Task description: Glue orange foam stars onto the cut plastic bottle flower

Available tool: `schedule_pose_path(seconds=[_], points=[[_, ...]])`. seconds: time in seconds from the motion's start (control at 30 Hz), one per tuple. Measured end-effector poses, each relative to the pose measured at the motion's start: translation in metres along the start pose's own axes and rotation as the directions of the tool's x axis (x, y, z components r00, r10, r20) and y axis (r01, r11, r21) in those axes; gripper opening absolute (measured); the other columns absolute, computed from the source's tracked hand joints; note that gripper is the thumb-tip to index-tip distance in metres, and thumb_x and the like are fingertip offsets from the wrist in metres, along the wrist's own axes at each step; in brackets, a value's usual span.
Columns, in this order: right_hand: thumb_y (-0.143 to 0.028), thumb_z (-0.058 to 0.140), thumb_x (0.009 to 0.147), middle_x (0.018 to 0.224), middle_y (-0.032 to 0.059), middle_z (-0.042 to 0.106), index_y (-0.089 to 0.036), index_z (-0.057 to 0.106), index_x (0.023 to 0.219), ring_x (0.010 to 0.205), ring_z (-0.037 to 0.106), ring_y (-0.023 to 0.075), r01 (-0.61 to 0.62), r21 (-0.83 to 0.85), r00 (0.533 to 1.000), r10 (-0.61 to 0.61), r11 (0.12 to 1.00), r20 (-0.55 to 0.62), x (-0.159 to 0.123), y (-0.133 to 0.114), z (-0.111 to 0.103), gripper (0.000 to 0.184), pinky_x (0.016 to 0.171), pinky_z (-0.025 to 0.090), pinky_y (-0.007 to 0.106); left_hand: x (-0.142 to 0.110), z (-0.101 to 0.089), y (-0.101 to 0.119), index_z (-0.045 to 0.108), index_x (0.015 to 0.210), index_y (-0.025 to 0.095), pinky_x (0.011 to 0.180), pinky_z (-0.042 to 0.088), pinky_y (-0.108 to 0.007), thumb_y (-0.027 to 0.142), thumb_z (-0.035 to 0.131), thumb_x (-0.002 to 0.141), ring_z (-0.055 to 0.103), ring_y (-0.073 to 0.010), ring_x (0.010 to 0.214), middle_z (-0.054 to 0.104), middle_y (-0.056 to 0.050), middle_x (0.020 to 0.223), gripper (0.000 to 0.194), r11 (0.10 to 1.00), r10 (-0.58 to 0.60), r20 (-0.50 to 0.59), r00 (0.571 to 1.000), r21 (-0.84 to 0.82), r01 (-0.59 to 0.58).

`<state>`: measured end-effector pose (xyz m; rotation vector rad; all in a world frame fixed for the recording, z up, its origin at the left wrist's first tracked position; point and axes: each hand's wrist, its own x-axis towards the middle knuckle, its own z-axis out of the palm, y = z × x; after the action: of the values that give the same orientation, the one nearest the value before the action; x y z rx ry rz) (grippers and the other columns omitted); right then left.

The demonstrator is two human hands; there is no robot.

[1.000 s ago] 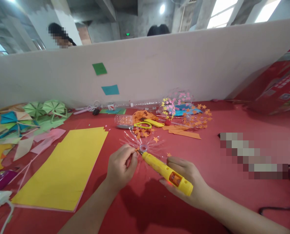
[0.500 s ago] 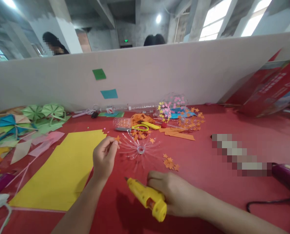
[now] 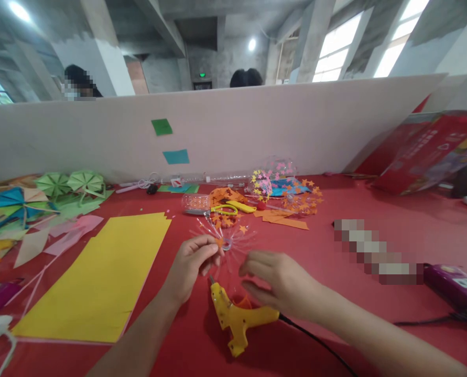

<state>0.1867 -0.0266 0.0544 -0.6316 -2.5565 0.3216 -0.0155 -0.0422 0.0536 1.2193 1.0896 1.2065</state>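
Observation:
My left hand (image 3: 196, 262) pinches an orange paper star (image 3: 219, 242) at its fingertips, over the clear plastic piece cut into thin splayed strips (image 3: 237, 250). Orange stars are on some of its far strips, such as one star (image 3: 243, 229). To the right, my right hand (image 3: 278, 280) hovers with fingers apart and holds nothing. Below both hands, the yellow glue gun (image 3: 233, 319) lies on the red table, its nozzle towards my left hand and its cord running off under my right arm.
Yellow paper sheets (image 3: 95, 277) lie at left, near folded green paper shapes (image 3: 86, 181). Behind the strips are yellow-handled scissors (image 3: 224, 209), a yellow cutter (image 3: 241, 207) and orange paper strips (image 3: 282, 220). A white partition (image 3: 296, 125) borders the back; a purple device (image 3: 451, 283) sits right.
My right hand has let go of the glue gun, which now lies on the table. My left hand has moved right with the orange star, close to the strips' centre ring.

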Motion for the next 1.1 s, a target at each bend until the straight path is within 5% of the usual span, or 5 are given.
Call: schedule_pose_path(seconds=[0.13, 0.37, 0.57, 0.73, 1.1], points=[[-0.017, 0.047, 0.090, 0.078, 0.0040, 0.060, -0.017, 0.057, 0.094, 0.065, 0.053, 0.0120, 0.045, 0.030, 0.963, -0.035, 0.999, -0.268, 0.018, 0.007, -0.009, 0.010, 0.059, 0.044, 0.023, -0.002, 0.003, 0.000, 0.055, 0.060, 0.014, 0.040, 0.020, -0.018, 0.023, 0.056, 0.072, 0.034, -0.0038, 0.042, 0.053, 0.002, 0.052, 0.016, 0.978, -0.145, 0.100, 0.984, -0.138, 0.158], [-0.014, 0.052, 0.087, 0.080, 0.0036, 0.064, -0.018, 0.059, 0.089, 0.069, 0.057, 0.0111, 0.139, 0.223, 0.969, -0.086, 0.965, -0.232, 0.033, 0.011, 0.000, 0.008, 0.063, 0.048, 0.023, -0.003, 0.006, -0.002, 0.051, 0.055, 0.014, 0.037, 0.015, -0.018, 0.022, 0.052, 0.068, 0.028, -0.0030, 0.038, 0.046, 0.003, 0.048, 0.016, 0.930, -0.214, 0.254, 0.943, -0.244, 0.276], [-0.013, 0.051, 0.086, 0.072, 0.0005, 0.058, -0.019, 0.057, 0.081, 0.064, 0.053, 0.0107, 0.011, 0.306, 0.962, 0.074, 0.952, -0.264, 0.027, 0.017, -0.013, 0.010, 0.058, 0.044, 0.022, -0.002, 0.003, -0.004, 0.054, 0.065, 0.016, 0.044, 0.028, -0.020, 0.032, 0.051, 0.081, 0.037, -0.0071, 0.048, 0.048, 0.003, 0.057, 0.023, 0.985, 0.023, 0.001, 1.000, 0.171, -0.023], [-0.013, 0.053, 0.083, 0.072, 0.0010, 0.055, -0.019, 0.057, 0.074, 0.065, 0.051, 0.0126, -0.106, 0.253, 0.937, 0.182, 0.962, -0.298, 0.032, 0.031, -0.031, 0.012, 0.057, 0.042, 0.025, 0.000, -0.002, -0.008, 0.060, 0.087, 0.018, 0.072, 0.044, -0.029, 0.019, 0.053, 0.083, 0.052, -0.0141, 0.077, 0.055, -0.003, 0.085, 0.009, 0.520, 0.589, 0.010, 0.808, 0.761, -0.388], [-0.014, 0.056, 0.081, 0.083, 0.0052, 0.054, -0.018, 0.061, 0.075, 0.081, 0.047, 0.0193, -0.061, -0.021, 0.975, 0.055, 0.998, -0.214, 0.032, 0.030, -0.008, 0.008, 0.072, 0.042, 0.034, 0.013, 0.014, -0.028, 0.058, 0.107, 0.019, 0.093, 0.042, -0.047, 0.020, 0.057, 0.082, 0.042, -0.0272, 0.110, 0.043, -0.013, 0.121, 0.025, 0.137, 0.637, 0.210, 0.742, 0.916, -0.377]])
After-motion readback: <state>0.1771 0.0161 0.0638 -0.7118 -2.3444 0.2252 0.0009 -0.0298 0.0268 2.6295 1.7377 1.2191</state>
